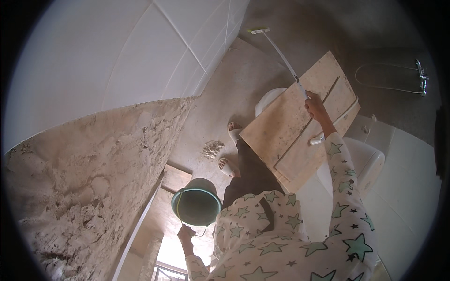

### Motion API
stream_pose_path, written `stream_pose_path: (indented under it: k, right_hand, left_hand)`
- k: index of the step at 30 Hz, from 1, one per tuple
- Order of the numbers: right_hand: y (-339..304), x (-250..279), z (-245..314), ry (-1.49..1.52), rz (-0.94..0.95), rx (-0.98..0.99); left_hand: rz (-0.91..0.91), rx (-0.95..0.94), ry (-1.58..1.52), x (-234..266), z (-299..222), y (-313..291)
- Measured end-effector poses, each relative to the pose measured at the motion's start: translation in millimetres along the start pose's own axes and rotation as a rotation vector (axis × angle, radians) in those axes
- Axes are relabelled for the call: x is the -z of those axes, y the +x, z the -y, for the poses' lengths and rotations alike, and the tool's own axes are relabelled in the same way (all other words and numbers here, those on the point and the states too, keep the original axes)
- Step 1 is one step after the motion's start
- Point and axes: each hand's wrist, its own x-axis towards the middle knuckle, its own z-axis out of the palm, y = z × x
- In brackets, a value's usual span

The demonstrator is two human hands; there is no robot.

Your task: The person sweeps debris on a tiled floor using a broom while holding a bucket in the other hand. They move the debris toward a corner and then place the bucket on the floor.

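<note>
The left hand [186, 232] grips a green bucket [197, 205] at the person's left side; its inside is dark. The right hand [315, 107] grips a long stick [283, 58] above a board [293, 126] partly hiding something round and white [267, 100].

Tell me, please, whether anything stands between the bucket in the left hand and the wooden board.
Yes: seen from above, the person's own dark-trousered leg stands between the bucket, held in the left hand, and the wooden board.
</note>
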Motion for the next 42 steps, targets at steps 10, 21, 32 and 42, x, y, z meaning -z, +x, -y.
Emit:
stream_pose_path:
  k: [10, 21, 32, 42]
  right_hand:
    - [18.9, -15.6, 34.0, -0.247, 0.071, 0.073]
    - [8.9, 36.2, 20.2, -0.03, 0.303, 0.061]
    - [52.2, -20.7, 6.9, -0.338, -0.115, 0.238]
    - [11.0, 4.0, 10.2, -0.254, 0.184, 0.156]
  left_hand:
    - [0.049, -0.024, 0.042, -3.8, 1.3, 4.0]
    - [0.057, -0.07, 0.004, -3.1, 5.6, -3.8]
    - [0.042, -0.014, 0.104, -2.9, 0.3, -3.5]
    - [-0.011, 0.017, 0.036, -16.5, 1.4, -8.1]
